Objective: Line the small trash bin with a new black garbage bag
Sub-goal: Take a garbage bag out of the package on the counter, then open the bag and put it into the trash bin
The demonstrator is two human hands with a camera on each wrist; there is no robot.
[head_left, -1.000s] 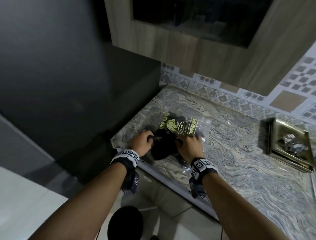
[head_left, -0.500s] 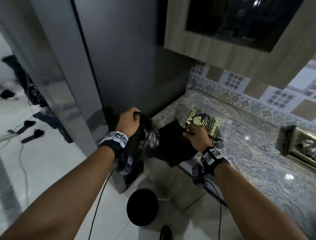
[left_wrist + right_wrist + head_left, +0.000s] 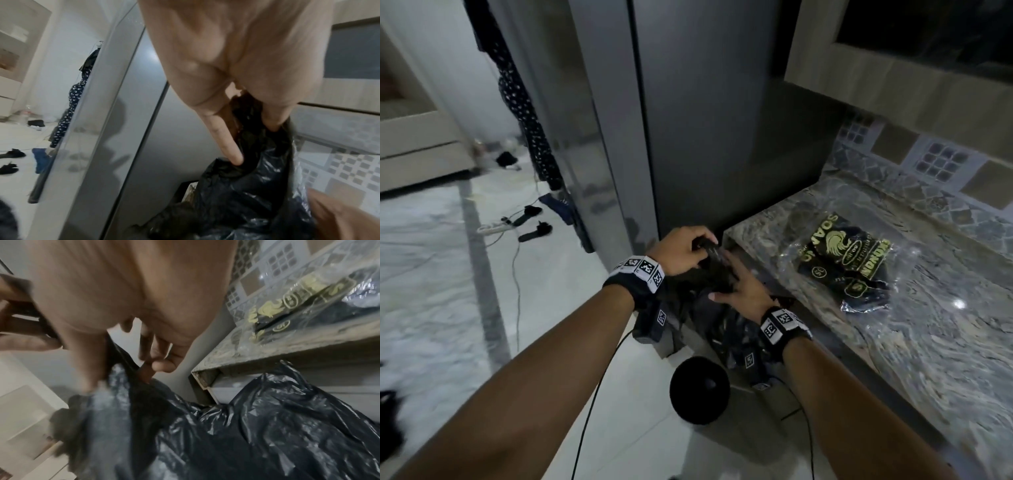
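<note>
A crumpled black garbage bag [image 3: 722,322] hangs in the air off the counter's left end, above a small round black trash bin [image 3: 700,390] on the floor. My left hand [image 3: 703,248] grips the bag's bunched top edge. Just below it, my right hand [image 3: 724,286] pinches a fold of the bag between thumb and fingers. The left wrist view has fingers [image 3: 232,151] pressed into the black garbage bag [image 3: 246,194]. In the right wrist view the black garbage bag [image 3: 257,434] drapes below the counter edge.
A clear packet of black bags [image 3: 846,263] with gold print lies on the marble counter [image 3: 928,342]. A tall grey fridge [image 3: 705,137] stands right behind my hands. Cables, slippers and a power strip [image 3: 493,228] lie on the white floor to the left.
Both hands drew the bag out of the packet and carried it left off the counter. It now hangs over the bin, and my right hand has closed in under my left.
</note>
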